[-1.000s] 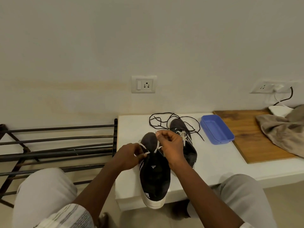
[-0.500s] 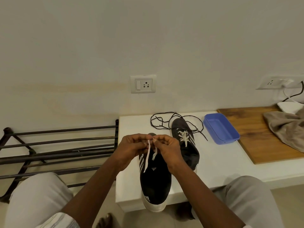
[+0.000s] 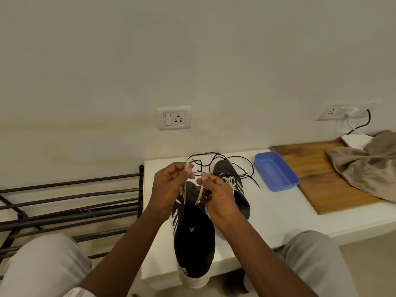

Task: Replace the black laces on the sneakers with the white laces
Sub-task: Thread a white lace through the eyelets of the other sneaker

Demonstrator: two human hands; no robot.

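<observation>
A black sneaker (image 3: 194, 239) lies on the white bench (image 3: 276, 213), heel toward me. My left hand (image 3: 169, 187) pinches one end of its white lace (image 3: 184, 192), raised above the shoe. My right hand (image 3: 216, 195) pinches the other end of the lace (image 3: 198, 195). Both ends run down to the shoe's eyelets. A second black sneaker (image 3: 232, 185) with a white lace stands behind my right hand. Loose black laces (image 3: 216, 162) lie tangled at the back of the bench.
A blue plastic tray (image 3: 276, 171) sits right of the shoes. Further right is a wooden board (image 3: 310, 168) with a beige cloth (image 3: 368, 163). A dark metal rack (image 3: 70, 202) stands left of the bench. Wall sockets (image 3: 174, 117) are behind.
Both hands have risen and drawn slightly apart, pulling the white lace ends up from the near sneaker.
</observation>
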